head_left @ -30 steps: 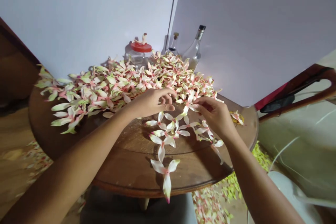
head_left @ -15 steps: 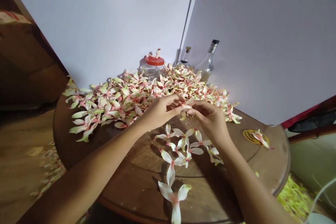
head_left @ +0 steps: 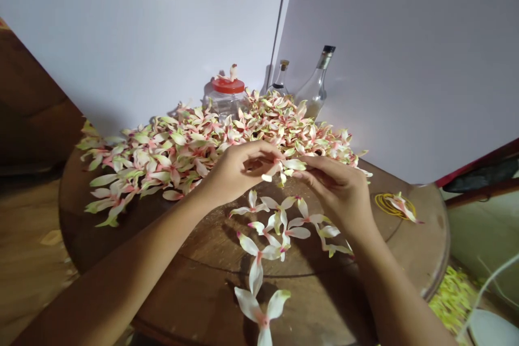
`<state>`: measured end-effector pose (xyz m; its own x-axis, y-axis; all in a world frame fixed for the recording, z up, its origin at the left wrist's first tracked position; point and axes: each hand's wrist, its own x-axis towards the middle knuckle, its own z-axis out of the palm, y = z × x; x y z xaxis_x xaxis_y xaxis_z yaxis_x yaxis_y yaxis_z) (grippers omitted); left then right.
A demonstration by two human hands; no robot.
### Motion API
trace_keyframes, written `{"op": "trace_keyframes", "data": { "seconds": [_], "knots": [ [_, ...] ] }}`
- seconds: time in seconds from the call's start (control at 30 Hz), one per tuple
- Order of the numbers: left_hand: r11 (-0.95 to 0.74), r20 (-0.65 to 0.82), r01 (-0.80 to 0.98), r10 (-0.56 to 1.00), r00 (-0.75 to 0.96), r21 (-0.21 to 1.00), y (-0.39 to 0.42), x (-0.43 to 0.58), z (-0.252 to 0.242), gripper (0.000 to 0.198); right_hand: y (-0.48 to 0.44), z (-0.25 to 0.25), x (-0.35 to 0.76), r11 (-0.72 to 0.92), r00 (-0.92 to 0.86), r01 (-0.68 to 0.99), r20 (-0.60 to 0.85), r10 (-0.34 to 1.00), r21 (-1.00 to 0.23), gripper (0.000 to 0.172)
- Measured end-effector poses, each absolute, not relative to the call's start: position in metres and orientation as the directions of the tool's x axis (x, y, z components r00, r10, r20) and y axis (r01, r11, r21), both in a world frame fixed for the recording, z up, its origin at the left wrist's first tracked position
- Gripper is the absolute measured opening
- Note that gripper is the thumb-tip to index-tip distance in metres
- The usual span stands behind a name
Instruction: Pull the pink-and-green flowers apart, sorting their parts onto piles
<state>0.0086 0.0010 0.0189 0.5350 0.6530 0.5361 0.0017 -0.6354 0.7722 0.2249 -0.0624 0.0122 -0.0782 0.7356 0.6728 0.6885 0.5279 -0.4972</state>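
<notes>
Between my two hands is a white-pink flower [head_left: 292, 164] with greenish petal tips. My left hand [head_left: 239, 172] pinches it near its pink centre with thumb and fingers. My right hand [head_left: 340, 186] is closed at the flower's right side, thumb and forefinger at a petal tip. Beneath them, several loose three-petalled flowers [head_left: 256, 275] lie spread on the round wooden table [head_left: 194, 286]. A large heap of similar flowers [head_left: 162, 146] covers the far side of the table, just behind my hands.
At the back stand a clear jar with a red lid [head_left: 228, 86], a small corked bottle [head_left: 279, 81] and a taller glass bottle [head_left: 318, 84]. Yellow rubber bands [head_left: 389, 205] with a flower on them lie at right. Yellow-green petals [head_left: 450, 300] are on the floor.
My hands have moved slightly apart, and the held flower now shows its petals opened out more between them. The view has shifted a little.
</notes>
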Motion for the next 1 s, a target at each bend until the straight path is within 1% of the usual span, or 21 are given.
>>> {"op": "trace_keyframes", "data": {
  "seconds": [0.07, 0.13, 0.27, 0.4, 0.53, 0.6, 0.67, 0.7, 0.77, 0.8, 0.83, 0.87, 0.9, 0.93, 1.0],
  "knots": [
    [-0.658, 0.56, -0.011, 0.632, 0.535, 0.753, -0.002, 0.009, 0.019, 0.015, -0.067, 0.015, 0.223, 0.528, -0.046, 0.654, 0.669, 0.742, -0.541, 0.014],
    [-0.672, 0.582, -0.023, 0.623, 0.522, 0.74, -0.004, 0.01, 0.019, 0.014, -0.07, 0.017, 0.22, 0.536, -0.038, 0.648, 0.681, 0.731, -0.541, 0.011],
    [-0.682, 0.612, -0.043, 0.625, 0.484, 0.73, -0.008, 0.012, 0.019, 0.014, -0.075, 0.021, 0.219, 0.568, -0.07, 0.674, 0.725, 0.685, -0.472, 0.01],
    [-0.698, 0.64, -0.06, 0.613, 0.463, 0.713, -0.011, 0.012, 0.019, 0.012, -0.076, 0.021, 0.221, 0.618, -0.136, 0.68, 0.76, 0.636, -0.395, 0.018],
    [-0.71, 0.638, -0.037, 0.608, 0.473, 0.703, -0.012, 0.01, 0.021, 0.012, -0.076, 0.019, 0.223, 0.611, -0.161, 0.704, 0.757, 0.633, -0.362, 0.02],
    [-0.721, 0.63, -0.017, 0.594, 0.501, 0.693, -0.01, 0.009, 0.022, 0.015, -0.076, 0.019, 0.224, 0.588, -0.157, 0.729, 0.75, 0.642, -0.351, 0.018],
    [-0.721, 0.611, 0.031, 0.609, 0.505, 0.692, -0.006, 0.007, 0.023, 0.024, -0.075, 0.018, 0.226, 0.557, -0.15, 0.758, 0.741, 0.654, -0.338, 0.016],
    [-0.713, 0.609, 0.063, 0.637, 0.473, 0.698, -0.004, 0.007, 0.023, 0.028, -0.073, 0.017, 0.228, 0.539, -0.148, 0.774, 0.731, 0.666, -0.334, 0.016],
    [-0.702, 0.647, 0.132, 0.701, 0.301, 0.7, 0.002, 0.005, 0.024, 0.03, -0.07, 0.016, 0.23, 0.505, -0.165, 0.806, 0.702, 0.693, -0.309, 0.015],
    [-0.72, 0.692, 0.168, 0.694, 0.201, 0.673, 0.004, 0.004, 0.024, 0.027, -0.067, 0.015, 0.23, 0.502, -0.193, 0.818, 0.689, 0.699, -0.281, 0.014],
    [-0.758, 0.751, 0.214, 0.647, 0.128, 0.617, 0.007, 0.003, 0.024, 0.022, -0.065, 0.014, 0.231, 0.512, -0.234, 0.826, 0.682, 0.693, -0.236, 0.014],
    [-0.808, 0.815, 0.263, 0.569, 0.115, 0.527, 0.008, 0.001, 0.024, 0.017, -0.062, 0.012, 0.231, 0.532, -0.282, 0.826, 0.68, 0.676, -0.186, 0.015],
    [-0.857, 0.857, 0.305, 0.481, 0.182, 0.416, 0.009, 0.0, 0.024, 0.013, -0.059, 0.011, 0.23, 0.566, -0.336, 0.813, 0.681, 0.65, -0.138, 0.017],
    [-0.894, 0.864, 0.328, 0.405, 0.298, 0.306, 0.01, 0.0, 0.024, 0.012, -0.056, 0.009, 0.229, 0.594, -0.376, 0.797, 0.683, 0.626, -0.105, 0.02],
    [-0.935, 0.783, 0.323, 0.308, 0.54, 0.145, 0.01, 0.0, 0.023, 0.019, -0.052, 0.005, 0.228, 0.641, -0.421, 0.764, 0.69, 0.589, -0.082, 0.025]
  ]
}}
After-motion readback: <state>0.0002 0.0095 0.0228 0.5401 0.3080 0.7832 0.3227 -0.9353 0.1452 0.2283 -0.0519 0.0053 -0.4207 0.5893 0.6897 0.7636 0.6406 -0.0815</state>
